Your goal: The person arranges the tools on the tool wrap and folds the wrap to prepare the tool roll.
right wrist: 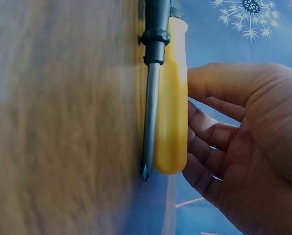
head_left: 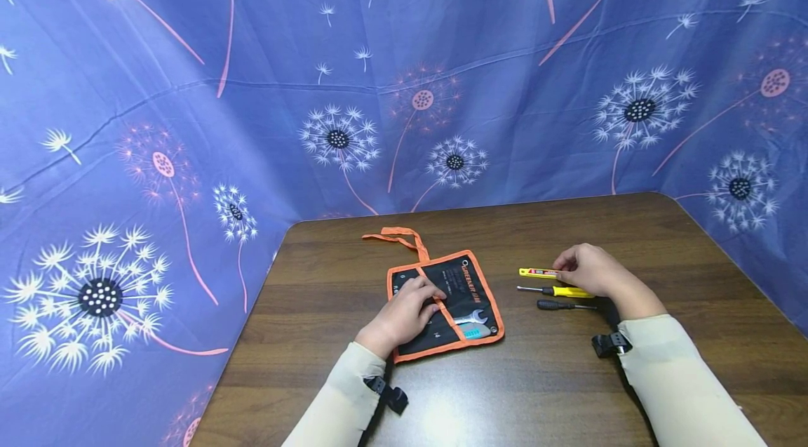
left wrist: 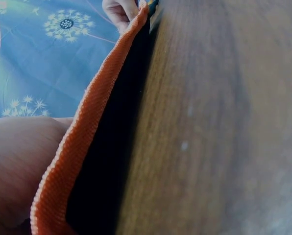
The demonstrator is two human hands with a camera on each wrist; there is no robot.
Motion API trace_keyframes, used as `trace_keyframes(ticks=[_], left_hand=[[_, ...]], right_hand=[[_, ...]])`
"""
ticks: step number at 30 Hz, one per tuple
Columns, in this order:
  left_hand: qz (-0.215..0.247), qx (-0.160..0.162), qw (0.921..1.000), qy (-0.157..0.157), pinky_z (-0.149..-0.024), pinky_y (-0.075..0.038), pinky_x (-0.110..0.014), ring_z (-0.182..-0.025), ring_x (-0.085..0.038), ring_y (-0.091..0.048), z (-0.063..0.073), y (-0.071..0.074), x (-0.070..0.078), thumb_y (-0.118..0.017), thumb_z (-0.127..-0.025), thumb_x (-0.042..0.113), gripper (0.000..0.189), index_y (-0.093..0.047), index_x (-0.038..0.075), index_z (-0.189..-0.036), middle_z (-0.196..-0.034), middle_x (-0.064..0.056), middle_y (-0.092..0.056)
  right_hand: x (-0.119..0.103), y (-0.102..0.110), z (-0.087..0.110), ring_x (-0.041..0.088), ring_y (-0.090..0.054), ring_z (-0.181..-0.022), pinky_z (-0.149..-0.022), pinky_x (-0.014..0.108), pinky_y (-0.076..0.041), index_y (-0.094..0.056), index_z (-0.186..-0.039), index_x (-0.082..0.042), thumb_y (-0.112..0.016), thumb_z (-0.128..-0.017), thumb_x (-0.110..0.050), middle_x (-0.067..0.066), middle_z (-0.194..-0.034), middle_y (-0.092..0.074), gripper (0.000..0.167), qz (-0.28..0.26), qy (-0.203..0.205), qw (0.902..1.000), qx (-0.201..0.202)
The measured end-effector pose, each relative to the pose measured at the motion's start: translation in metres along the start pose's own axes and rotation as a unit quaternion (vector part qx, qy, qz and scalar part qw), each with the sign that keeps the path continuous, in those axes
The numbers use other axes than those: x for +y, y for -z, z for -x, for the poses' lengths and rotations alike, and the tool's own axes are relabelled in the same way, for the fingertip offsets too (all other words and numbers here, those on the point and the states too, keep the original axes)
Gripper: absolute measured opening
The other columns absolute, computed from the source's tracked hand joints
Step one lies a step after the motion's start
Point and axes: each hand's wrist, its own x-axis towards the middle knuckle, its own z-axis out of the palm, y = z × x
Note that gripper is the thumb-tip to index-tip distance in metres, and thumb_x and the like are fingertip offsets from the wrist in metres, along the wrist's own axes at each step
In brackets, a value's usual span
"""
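On the table lies an unrolled black tool pouch [head_left: 470, 278] with orange trim. My left hand [head_left: 407, 310] rests on it, fingertips at the orange pocket band. A wrench [head_left: 472, 317] and a light-blue-handled tool [head_left: 475, 330] stick out of the pocket beside that hand. My right hand [head_left: 593, 270] pinches the near end of a flat yellow tool [head_left: 535, 272] with a red label. Just below it lies a yellow-handled screwdriver [head_left: 571, 291], and then a black-handled screwdriver [head_left: 555, 304], whose cross tip shows in the right wrist view.
Orange tie straps [head_left: 400, 236] trail from the pouch toward the back of the wooden table [head_left: 505, 391]. A blue dandelion-print cloth [head_left: 404, 82] hangs behind the table and along its sides.
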Motion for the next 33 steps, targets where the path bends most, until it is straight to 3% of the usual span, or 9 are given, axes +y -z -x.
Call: trace_keyframes(ticks=[8, 17, 33], left_hand=[[-0.009, 0.002, 1.0000, -0.002, -0.099, -0.049, -0.033, -0.113, -0.012, -0.055, -0.0003, -0.0011, -0.0007, -0.061, -0.108, 0.021, 0.021, -0.078, 0.026, -0.119, -0.119, 0.008, -0.058], [0.001, 0.030, 0.9995, -0.007, -0.090, -0.052, -0.029, -0.104, -0.008, -0.058, 0.0001, 0.0004, 0.0005, -0.069, -0.104, 0.018, 0.009, -0.075, 0.024, -0.107, -0.110, 0.009, -0.059], [0.001, 0.038, 0.9993, 0.002, -0.085, -0.053, -0.026, -0.095, -0.005, -0.059, -0.0006, 0.0024, 0.0027, -0.071, -0.102, 0.018, 0.008, -0.072, 0.025, -0.098, -0.105, 0.010, -0.058]], right_hand=[[-0.0019, 0.0029, 0.0014, 0.014, -0.058, -0.073, -0.068, 0.037, -0.046, -0.079, -0.093, -0.006, -0.077, -0.088, -0.008, -0.003, -0.081, -0.070, 0.005, 0.009, 0.001, 1.0000, 0.002], [0.0002, 0.0018, -0.0003, 0.015, -0.060, -0.076, -0.072, 0.040, -0.048, -0.079, -0.093, -0.006, -0.079, -0.084, -0.006, -0.002, -0.083, -0.071, 0.008, 0.028, -0.006, 0.9996, 0.004], [-0.0003, 0.0003, -0.0011, 0.016, -0.059, -0.075, -0.071, 0.039, -0.046, -0.078, -0.089, -0.011, -0.078, -0.086, -0.007, -0.004, -0.081, -0.069, 0.005, 0.041, -0.001, 0.9991, 0.012]])
